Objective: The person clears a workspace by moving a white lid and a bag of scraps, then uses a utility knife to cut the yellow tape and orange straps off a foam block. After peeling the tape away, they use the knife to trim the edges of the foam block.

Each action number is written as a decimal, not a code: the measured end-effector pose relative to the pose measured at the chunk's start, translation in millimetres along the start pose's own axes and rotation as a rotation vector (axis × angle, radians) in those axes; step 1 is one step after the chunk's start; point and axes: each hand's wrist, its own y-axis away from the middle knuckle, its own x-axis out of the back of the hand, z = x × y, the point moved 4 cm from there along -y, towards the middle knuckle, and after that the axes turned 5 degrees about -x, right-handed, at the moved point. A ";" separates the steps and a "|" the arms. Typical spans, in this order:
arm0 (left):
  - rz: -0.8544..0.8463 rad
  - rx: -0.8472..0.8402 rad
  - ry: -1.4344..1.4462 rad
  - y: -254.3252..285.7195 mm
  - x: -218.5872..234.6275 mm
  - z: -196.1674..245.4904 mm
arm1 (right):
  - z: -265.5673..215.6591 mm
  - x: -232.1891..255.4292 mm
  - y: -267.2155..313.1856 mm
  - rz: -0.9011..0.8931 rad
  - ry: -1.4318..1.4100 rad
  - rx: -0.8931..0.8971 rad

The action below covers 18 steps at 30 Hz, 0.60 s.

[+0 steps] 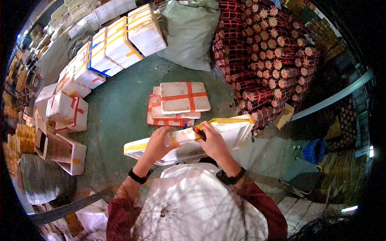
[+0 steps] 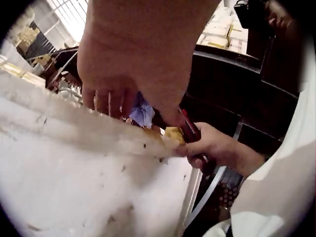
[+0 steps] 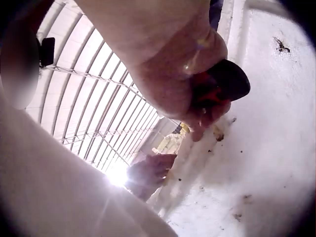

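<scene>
A white foam lid [image 1: 229, 130] with yellow tape along its upper edge is tilted up in front of the person. My right hand [image 1: 215, 144] grips a tool with a red-and-black handle [image 1: 200, 133], its thin metal end pointing left over the taped edge. My left hand [image 1: 158, 145] is at the same edge, left of the tool, fingers extended on the far side and thumb apart from them. In the left wrist view, a crumpled bit of yellow tape [image 2: 174, 135] sticks up at the rim beside the right fingers. A blue piece [image 2: 142, 112] shows near the left thumb.
Stacked foam lids with red tape [image 1: 185, 97] lie on the green floor [image 1: 120, 100] ahead. Taped foam boxes [image 1: 120, 44] line the left. A large pale sack [image 1: 189, 36] and piled red-netted bundles [image 1: 273, 56] stand at the back. White clothing [image 1: 201, 201] covers the person's front.
</scene>
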 end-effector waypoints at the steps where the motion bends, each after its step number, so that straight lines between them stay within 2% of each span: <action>1: -0.007 -0.050 -0.046 3.7 -3.4 2.8 | 0.9 0.2 1.3 0.000 0.000 0.001; 3: -0.019 -0.145 -0.140 8.8 -12.7 2.5 | 0.9 0.2 1.8 -0.004 0.001 0.005; 9: 0.060 -0.196 -0.084 10.1 -26.9 -5.9 | 6.9 4.0 9.1 -0.015 0.074 0.009; 11: 0.102 -0.226 -0.086 11.8 -28.3 -7.9 | 4.8 4.6 11.2 -0.062 0.055 -0.053; 12: 0.098 -0.032 0.120 12.8 -27.0 -14.0 | 4.3 5.5 11.1 -0.086 0.045 -0.084; 13: 0.093 0.163 0.323 14.8 -28.0 -18.9 | 5.6 4.4 12.5 -0.087 0.058 -0.042; 14: 0.153 0.113 0.216 11.8 -26.2 -14.8 | 10.2 0.2 15.7 -0.087 0.072 -0.001; 17: 0.262 0.355 0.413 17.7 -40.2 -44.2 | 16.0 -9.2 24.9 -0.027 0.046 0.144; 18: 0.249 0.444 0.405 15.2 -36.9 -48.4 | 14.1 -7.1 27.2 -0.008 0.016 0.180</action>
